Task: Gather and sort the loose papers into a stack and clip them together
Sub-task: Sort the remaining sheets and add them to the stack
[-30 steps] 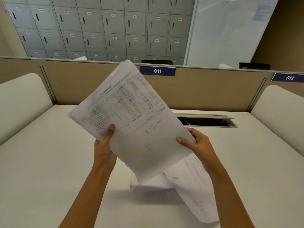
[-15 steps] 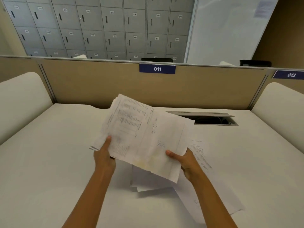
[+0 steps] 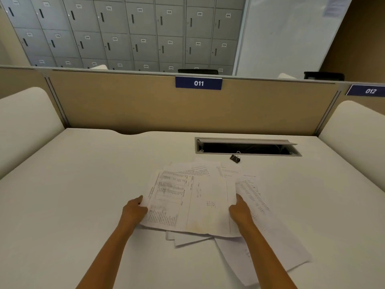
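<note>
Papers first: the white printed sheets [image 3: 193,203] are lying in a loose fan near the middle of the pale surface [image 3: 68,195], and you are pinching the top bundle by its two side edges. Your left hand [image 3: 135,211] is closed on the left edge with the thumb on top; your right hand [image 3: 239,209] is closed on the right edge, fingers mostly hidden beneath. Several sheets are poking out below and to the right of what you are gripping — one long sheet [image 3: 268,243] is running off toward the near right corner.

To do this step well, you are probably best off squaring what you hold before chasing the strays: loosen the pinch a little, stand the bundle on its bottom edge and tap it on the surface until the edges line up. Then slide the stragglers under it.

The small black binder clip [image 3: 235,158] is waiting beyond the papers, just in front of the open cable slot [image 3: 245,148] — leave it until the stack is even.
</note>
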### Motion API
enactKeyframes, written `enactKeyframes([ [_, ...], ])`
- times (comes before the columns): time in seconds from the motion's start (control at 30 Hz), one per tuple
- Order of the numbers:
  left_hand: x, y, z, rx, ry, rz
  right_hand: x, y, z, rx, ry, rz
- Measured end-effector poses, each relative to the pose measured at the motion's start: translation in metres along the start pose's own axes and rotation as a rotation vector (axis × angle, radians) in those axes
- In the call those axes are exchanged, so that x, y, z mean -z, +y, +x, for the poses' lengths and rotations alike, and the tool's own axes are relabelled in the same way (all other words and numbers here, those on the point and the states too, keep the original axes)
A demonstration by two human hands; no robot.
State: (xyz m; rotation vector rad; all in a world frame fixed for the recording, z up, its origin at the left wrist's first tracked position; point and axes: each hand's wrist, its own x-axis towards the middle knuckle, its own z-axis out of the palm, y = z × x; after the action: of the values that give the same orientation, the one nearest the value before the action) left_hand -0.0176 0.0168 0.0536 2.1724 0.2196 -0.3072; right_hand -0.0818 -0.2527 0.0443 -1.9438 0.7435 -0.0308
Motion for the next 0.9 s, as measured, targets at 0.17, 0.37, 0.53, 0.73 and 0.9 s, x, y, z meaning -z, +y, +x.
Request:
enactKeyframes([
  [0.17, -0.005, 0.006, 0.010, 0.034, -0.058, 0.208, -0.007, -0.007, -0.003, -0.056, -0.044, -0.345],
  [0.37, -0.013, 0.007, 0.012, 0.045, 0.014, 0.186, -0.009, -0.002, 0.001, -0.069, -0.011, -0.158],
  [0.53, -0.001, 0.000, 0.016, 0.063, -0.058, 0.036, 0.012, 0.010, 0.003, -0.183, -0.071, 0.370],
  [0.73, 0.012, 0.016, 0.011, -0.074, -0.009, -0.275, 0.035, -0.008, -0.005, 0.042, -0.080, 0.470],
  [0.9, 0.019, 0.039, -0.002, -0.373, -0.043, -0.556, 0.046, -0.031, -0.010, 0.316, 0.018, 0.553],
])
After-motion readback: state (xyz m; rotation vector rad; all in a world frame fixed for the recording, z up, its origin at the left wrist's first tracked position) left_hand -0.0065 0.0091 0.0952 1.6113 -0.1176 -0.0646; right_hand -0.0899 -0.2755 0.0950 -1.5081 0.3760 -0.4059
